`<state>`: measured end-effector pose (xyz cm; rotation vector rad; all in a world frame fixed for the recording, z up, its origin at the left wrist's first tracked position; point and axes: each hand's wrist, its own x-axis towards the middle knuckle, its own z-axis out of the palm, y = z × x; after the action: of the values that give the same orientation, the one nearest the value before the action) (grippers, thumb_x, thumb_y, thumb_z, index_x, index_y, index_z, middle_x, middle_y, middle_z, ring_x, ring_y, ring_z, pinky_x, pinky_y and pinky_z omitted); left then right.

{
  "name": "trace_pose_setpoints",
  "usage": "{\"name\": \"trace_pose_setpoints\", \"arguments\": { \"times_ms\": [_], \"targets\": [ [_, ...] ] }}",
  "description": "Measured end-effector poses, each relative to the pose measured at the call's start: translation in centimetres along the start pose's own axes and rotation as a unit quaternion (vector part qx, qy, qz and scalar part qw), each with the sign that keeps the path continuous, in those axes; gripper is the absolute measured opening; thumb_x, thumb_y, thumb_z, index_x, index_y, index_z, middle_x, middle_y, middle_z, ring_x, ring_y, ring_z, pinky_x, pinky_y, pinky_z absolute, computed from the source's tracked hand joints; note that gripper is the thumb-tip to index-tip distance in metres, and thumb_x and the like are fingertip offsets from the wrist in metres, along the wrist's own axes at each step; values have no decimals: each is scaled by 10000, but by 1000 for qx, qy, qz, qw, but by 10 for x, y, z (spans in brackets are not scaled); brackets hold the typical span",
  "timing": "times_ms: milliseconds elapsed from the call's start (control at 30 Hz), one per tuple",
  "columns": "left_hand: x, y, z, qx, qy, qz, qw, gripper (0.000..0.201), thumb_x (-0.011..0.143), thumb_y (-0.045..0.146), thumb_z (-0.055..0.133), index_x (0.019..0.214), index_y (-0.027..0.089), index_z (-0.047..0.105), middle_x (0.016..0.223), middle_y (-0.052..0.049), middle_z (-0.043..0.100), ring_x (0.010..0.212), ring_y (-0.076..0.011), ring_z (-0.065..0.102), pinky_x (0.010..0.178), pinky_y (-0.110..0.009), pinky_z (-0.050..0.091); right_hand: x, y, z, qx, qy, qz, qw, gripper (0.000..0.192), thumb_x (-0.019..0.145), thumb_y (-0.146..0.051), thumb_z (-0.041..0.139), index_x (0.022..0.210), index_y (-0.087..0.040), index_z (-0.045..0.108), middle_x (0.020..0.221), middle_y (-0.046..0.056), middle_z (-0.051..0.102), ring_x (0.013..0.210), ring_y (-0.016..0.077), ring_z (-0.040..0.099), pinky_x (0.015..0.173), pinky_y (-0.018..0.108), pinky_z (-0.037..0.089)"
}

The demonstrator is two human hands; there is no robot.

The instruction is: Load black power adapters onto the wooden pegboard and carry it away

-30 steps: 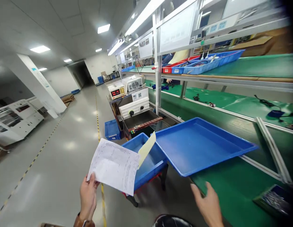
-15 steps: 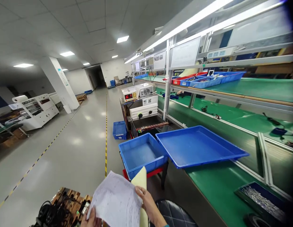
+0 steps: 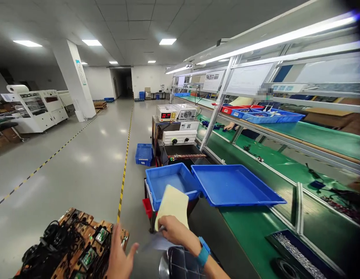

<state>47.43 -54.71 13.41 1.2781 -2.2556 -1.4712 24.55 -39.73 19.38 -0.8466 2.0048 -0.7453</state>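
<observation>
My right hand (image 3: 174, 231), with a blue band at the wrist, is closed at the lower edge of a pale yellow sheet (image 3: 173, 199). That sheet stands up in front of a blue bin (image 3: 165, 170). Just below the fingers is a white paper (image 3: 159, 243), smeared by motion; whether this hand grips it too I cannot make out. My left hand (image 3: 119, 254) is open, thumb apart from the fingers, holding nothing. Close to its left lies a wooden board (image 3: 91, 228) with circuit boards and black cables. Under my right forearm is a black quilted seat (image 3: 184, 263).
A wide blue tray (image 3: 235, 186) rests partly on the green bench (image 3: 240, 221). A dark bin of small metal parts (image 3: 299, 252) is at lower right. Ahead stand test instruments (image 3: 175, 112) and another blue bin (image 3: 144, 153). A co-worker's hand (image 3: 230, 126) shows behind the shelf.
My left hand has let go of the white paper and opened. The paper has dropped lower, below my right hand, and the yellow sheet now shows more fully. The view has levelled.
</observation>
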Motion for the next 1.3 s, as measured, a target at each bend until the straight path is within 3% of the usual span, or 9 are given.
{"name": "trace_pose_setpoints", "arguments": {
  "times_ms": [133, 233, 367, 500, 600, 700, 800, 933, 1300],
  "targets": [
    [-9, 56, 23, -13, -125, 228, 966, 952, 826, 493, 736, 1607, 212, 271, 1681, -169, 285, 1581, -363, 167, 1282, -585, 189, -12, -68, -18, -203, -198, -74, 956, 342, 698, -61, 567, 942, -179, 777, 982, 103, 775, 929, 291, 713, 781, 328, 477],
    [-9, 83, 27, -49, -177, 187, 965, 607, 876, 442, 665, 1411, 172, 574, 1465, -187, 591, 1409, -379, 490, 1165, -554, 392, -17, -100, -36, -218, -202, -103, 949, 276, 741, -58, 581, 906, -187, 761, 962, 67, 772, 926, 254, 710, 794, 301, 486],
    [3, 91, 27, -151, -220, 41, 963, 355, 907, 457, 580, 888, 142, 744, 852, -110, 754, 845, -279, 677, 775, -368, 507, -19, -97, -57, -114, -39, -89, 989, 328, 840, -134, 556, 1128, -201, 697, 1080, 66, 735, 1004, 231, 678, 889, 334, 505],
    [20, 85, 22, -319, -187, -53, 927, 504, 793, 609, 721, 925, 124, 743, 892, -105, 760, 841, -248, 657, 752, -326, 498, -27, -49, -55, -44, 229, -30, 972, 545, 929, -443, 560, 1422, -217, 499, 1367, 129, 600, 1269, 290, 556, 1107, 486, 435],
    [29, 85, 10, -437, -186, -123, 871, 502, 745, 563, 812, 995, 134, 740, 971, -112, 779, 875, -235, 692, 782, -327, 537, -34, -2, -36, 61, 324, 61, 942, 970, 806, -710, 653, 1528, -149, 329, 1530, 214, 434, 1437, 356, 398, 1216, 568, 307],
    [35, 89, -5, -504, -187, -163, 827, 456, 714, 472, 874, 1001, 144, 741, 977, -107, 792, 916, -238, 724, 865, -360, 568, -40, 28, -6, 286, 230, 95, 925, 1158, 726, -849, 654, 1541, -134, 249, 1509, 247, 453, 1429, 367, 422, 1217, 570, 313],
    [40, 96, -16, -525, -186, -192, 808, 462, 678, 418, 912, 1007, 141, 742, 994, -109, 801, 982, -258, 737, 950, -397, 572, -42, 34, 27, 430, 111, 61, 894, 938, 804, -809, 635, 1472, -194, 396, 1476, 184, 519, 1404, 331, 463, 1198, 523, 351],
    [39, 103, -25, -528, -190, -217, 799, 481, 672, 390, 919, 1046, 142, 745, 1065, -116, 799, 1079, -278, 727, 1024, -422, 559, -39, 26, 53, 472, 44, 62, 878, 698, 794, -714, 731, 1237, -185, 625, 1324, 141, 639, 1183, 311, 608, 1051, 467, 467],
    [35, 94, -41, -498, -143, -239, 821, 530, 677, 404, 919, 1097, 146, 723, 1107, -108, 790, 1125, -286, 707, 1017, -429, 568, -55, 11, 32, 547, 19, 78, 833, 518, 755, -527, 847, 1079, -146, 709, 1081, 138, 735, 950, 298, 698, 880, 436, 524]
  ]
}}
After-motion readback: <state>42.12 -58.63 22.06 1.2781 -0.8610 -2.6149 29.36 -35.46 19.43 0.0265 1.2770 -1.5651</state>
